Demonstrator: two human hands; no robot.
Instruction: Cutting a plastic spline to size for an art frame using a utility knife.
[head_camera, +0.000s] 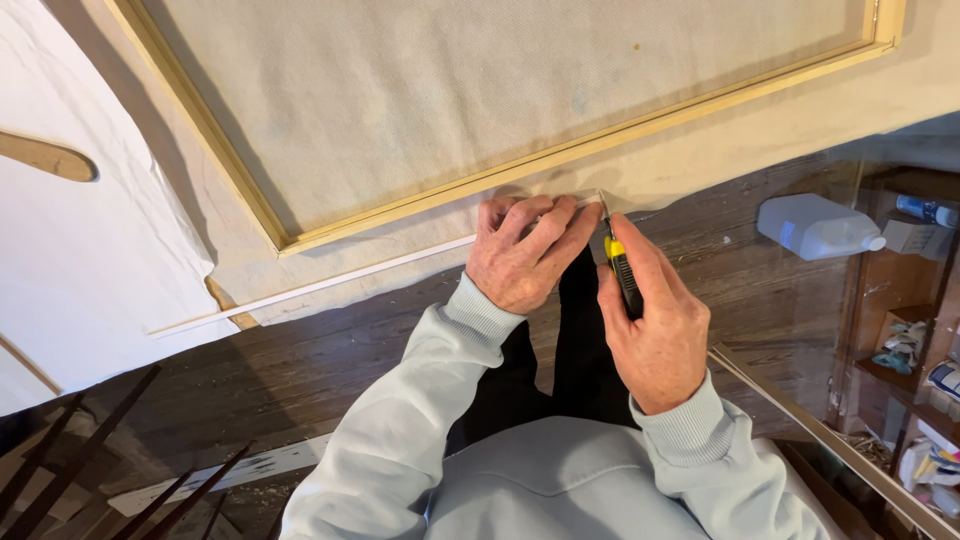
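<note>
Pale grey sweatshirt sleeves (400, 440) fill the near view. At about one o'clock from them, the right hand (655, 325) grips a yellow-and-black utility knife (620, 270), its blade at the edge of the off-white canvas cloth (700, 150) below the light wooden stretcher frame (560, 155). The left hand (520, 255) presses flat, fingers spread, beside the blade. Keeping those fingers clear of the cut line looks wise.

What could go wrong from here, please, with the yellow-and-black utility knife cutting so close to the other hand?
The blade of the yellow-and-black utility knife in the right hand sits right beside the left hand's fingers pressing the thin white straightedge strip; a slip could cut them. The strip is long and held only at one end, so it might pivot and skew the cut in the beige canvas cloth.
</note>
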